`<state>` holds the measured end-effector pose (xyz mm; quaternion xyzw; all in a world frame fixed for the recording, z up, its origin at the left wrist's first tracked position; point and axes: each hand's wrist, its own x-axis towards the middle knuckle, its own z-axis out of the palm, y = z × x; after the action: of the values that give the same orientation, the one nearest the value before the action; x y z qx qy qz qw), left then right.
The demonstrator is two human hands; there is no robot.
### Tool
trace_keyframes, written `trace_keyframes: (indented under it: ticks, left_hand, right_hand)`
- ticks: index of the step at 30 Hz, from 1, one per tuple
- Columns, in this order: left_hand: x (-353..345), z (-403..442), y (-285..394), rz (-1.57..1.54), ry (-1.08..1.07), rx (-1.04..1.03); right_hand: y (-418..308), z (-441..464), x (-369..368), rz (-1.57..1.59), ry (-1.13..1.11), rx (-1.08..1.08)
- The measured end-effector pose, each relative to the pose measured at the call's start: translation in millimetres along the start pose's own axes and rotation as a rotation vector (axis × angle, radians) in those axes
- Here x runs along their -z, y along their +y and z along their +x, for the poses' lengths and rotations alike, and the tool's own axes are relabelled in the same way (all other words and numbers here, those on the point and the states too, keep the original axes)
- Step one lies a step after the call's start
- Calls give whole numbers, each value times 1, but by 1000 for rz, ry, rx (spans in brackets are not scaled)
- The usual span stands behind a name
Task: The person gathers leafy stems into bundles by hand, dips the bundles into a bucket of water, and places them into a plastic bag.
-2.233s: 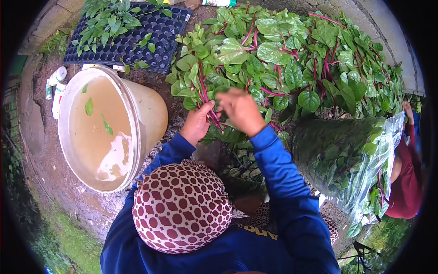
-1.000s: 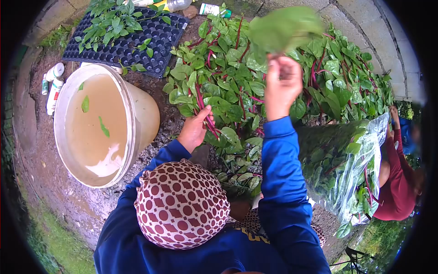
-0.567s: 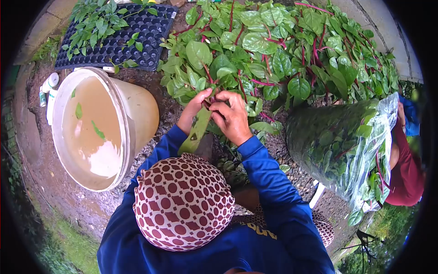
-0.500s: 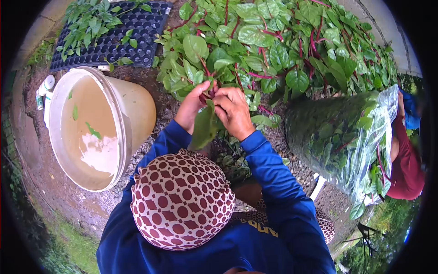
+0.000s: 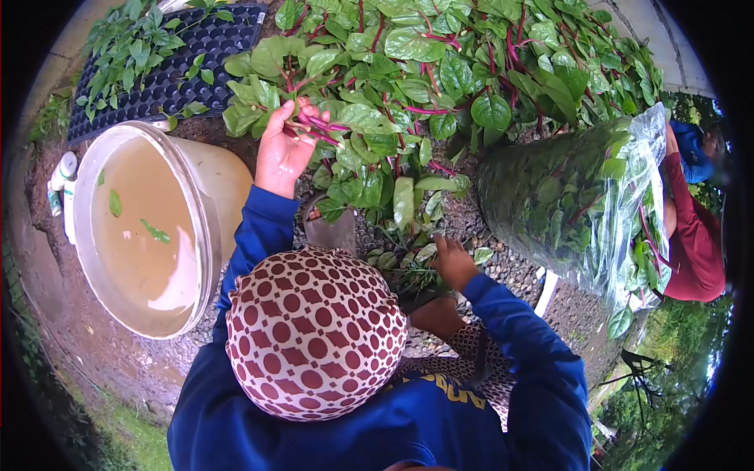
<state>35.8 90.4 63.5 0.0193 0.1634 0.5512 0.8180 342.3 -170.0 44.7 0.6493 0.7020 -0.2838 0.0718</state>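
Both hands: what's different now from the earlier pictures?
The right hand has left the red stems and drawn back to the right, by the lower leaves. The left hand moved left, nearer the bucket, still holding the stems. The bucket and filled bag stayed put.

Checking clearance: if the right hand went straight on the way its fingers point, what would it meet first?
Probably the green leaves at the near edge of the leafy heap; depth is unclear, so the right hand might pass above them.
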Motion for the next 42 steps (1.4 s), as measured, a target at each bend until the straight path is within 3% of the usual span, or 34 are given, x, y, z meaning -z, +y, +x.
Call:
trace_keyframes:
  ticks: [2,4,7,8,10,13,15,18,20,21,23,28,30,31,34,35,37,39,41,42]
  left_hand:
    - [10,-5,-3,67,48,24]
    - [22,-13,-6,161,99,21]
    - [28,-26,-8,222,204,29]
    - [38,-29,-9,238,255,47]
    - [42,-40,-13,354,245,27]
    - [44,-49,-24,445,286,19]
    - [40,-49,-28,454,296,34]
    - [39,-47,-27,433,285,89]
    - [41,-46,-27,475,323,68]
    - [41,-47,-29,495,345,62]
    - [30,-47,-27,532,383,56]
    - [20,-38,-23,602,449,42]
    - [20,-32,-28,595,457,33]
    - [21,-29,-33,575,457,33]
    - [7,-16,-39,559,378,64]
    - [1,-12,-41,559,340,80]
    - [1,-6,-44,595,422,52]
    - [11,-7,-43,573,415,58]
    - [10,-10,-48,535,382,0]
    - [7,-10,-50,522,381,-17]
  right_hand:
    - [13,-48,-19,-194,-399,52]
    - [23,-97,-46,-119,-497,315]
    - [39,-54,-23,175,-995,220]
    - [48,-39,-12,278,-1065,-28]
    - [30,-1,57,573,-726,-137]
    - [33,78,92,542,144,-71]
    - [-11,135,137,650,310,-133]
    - [-59,219,155,172,804,114]
    - [-86,264,167,-183,994,266]
    - [-84,288,161,-324,901,157]
    - [-68,328,153,-367,438,-213]
    - [-56,276,186,-168,465,128]
    - [-72,242,184,223,462,121]
    - [-84,230,169,188,606,188]
    - [-125,193,112,9,397,344]
    - [-142,185,107,77,329,276]
    - [-123,195,109,207,332,451]
    - [-89,229,133,545,566,365]
    - [-51,266,173,1285,413,-298]
    - [-32,288,185,1529,314,-385]
